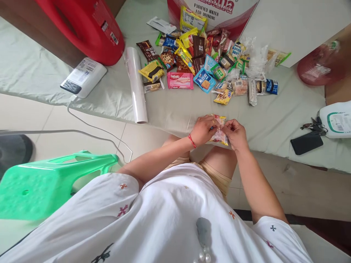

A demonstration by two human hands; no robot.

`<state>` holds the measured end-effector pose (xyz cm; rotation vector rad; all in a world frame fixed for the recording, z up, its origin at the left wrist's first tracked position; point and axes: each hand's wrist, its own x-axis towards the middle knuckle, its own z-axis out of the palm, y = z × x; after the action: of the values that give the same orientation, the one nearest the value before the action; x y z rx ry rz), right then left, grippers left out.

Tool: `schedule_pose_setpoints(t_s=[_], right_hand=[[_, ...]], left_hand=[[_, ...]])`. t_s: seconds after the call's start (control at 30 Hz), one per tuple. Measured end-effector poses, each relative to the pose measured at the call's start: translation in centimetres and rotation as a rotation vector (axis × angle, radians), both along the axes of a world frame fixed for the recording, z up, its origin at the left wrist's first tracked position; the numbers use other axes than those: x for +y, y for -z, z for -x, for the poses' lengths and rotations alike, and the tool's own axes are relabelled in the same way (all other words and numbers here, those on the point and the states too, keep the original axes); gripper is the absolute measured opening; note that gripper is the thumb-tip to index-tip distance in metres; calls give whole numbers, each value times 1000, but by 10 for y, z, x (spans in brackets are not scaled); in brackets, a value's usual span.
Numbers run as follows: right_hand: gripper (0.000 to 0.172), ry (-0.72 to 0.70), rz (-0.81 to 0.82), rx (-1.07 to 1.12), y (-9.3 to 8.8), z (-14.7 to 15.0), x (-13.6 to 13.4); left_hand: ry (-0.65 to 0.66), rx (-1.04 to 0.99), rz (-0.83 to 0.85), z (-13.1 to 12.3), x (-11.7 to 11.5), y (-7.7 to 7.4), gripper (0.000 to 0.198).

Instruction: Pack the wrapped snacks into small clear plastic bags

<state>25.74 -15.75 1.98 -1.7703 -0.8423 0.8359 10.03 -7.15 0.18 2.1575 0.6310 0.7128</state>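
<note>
Both my hands grip one small snack packet (219, 138) in a shiny printed wrapper with yellow edges, held at the front edge of the cloth-covered bench. My left hand (203, 129), with a ring and a red wrist cord, has its fingers closed on the packet's left and upper part. On the other side my right hand (236, 134) pinches it near the middle with thumb and finger. Beyond the hands lies a heap of wrapped snacks, among them a pink nabati wafer pack (180, 80), a blue biscuit packet (204, 80) and a yellow packet (223, 97).
A clear film roll (136, 87) lies left of the heap. Further left are a white power bank (83, 77) with a cable and a red jug (90, 33). A water carton (211, 16) stands behind. Keys (315, 126) and a black case (306, 143) lie right; a green stool (35, 186) stands left.
</note>
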Motion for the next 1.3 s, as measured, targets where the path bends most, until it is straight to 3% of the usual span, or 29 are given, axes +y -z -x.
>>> schedule_pose_setpoints(t_s=[0.1, 0.2, 0.33, 0.43, 0.5, 0.63, 0.77, 0.83, 0.93, 1.03, 1.13, 1.3], right_hand=[[36, -36, 46, 86, 1, -9, 1], [34, -74, 25, -16, 2, -13, -4], [27, -142, -32, -318, 3, -10, -15], [27, -194, -139, -653, 3, -10, -23], [34, -301, -185, -861, 4, -16, -27], [70, -603, -177, -1025, 8, -32, -40], [86, -714, -164, -1031, 5, -37, -50], [89, -746, -162, -1033, 2, -34, -50], [93, -779, -166, -1028, -2, -30, -43], [86, -765, -166, -989, -1, -29, -36], [70, -705, -167, -900, -2, -31, -28], [39, -456, -194, -771, -22, -28, -10]], left_hand=[[13, 20, -26, -1, 3, -2, 20], [3, 45, -67, 2, 1, -1, 25], [2, 11, -129, 5, -3, 4, 28], [-58, -55, -176, 4, -5, 7, 27], [-65, -75, -195, 4, -2, 9, 26], [122, -55, -245, 12, 18, 12, 32], [395, 39, -376, 35, 36, 7, 48], [425, 120, -431, 44, 36, 3, 60], [372, 221, -471, 46, 28, 2, 76], [328, 215, -472, 39, 23, 6, 78], [285, 116, -399, 29, 26, 6, 65], [233, -56, -160, 22, 38, -21, 62]])
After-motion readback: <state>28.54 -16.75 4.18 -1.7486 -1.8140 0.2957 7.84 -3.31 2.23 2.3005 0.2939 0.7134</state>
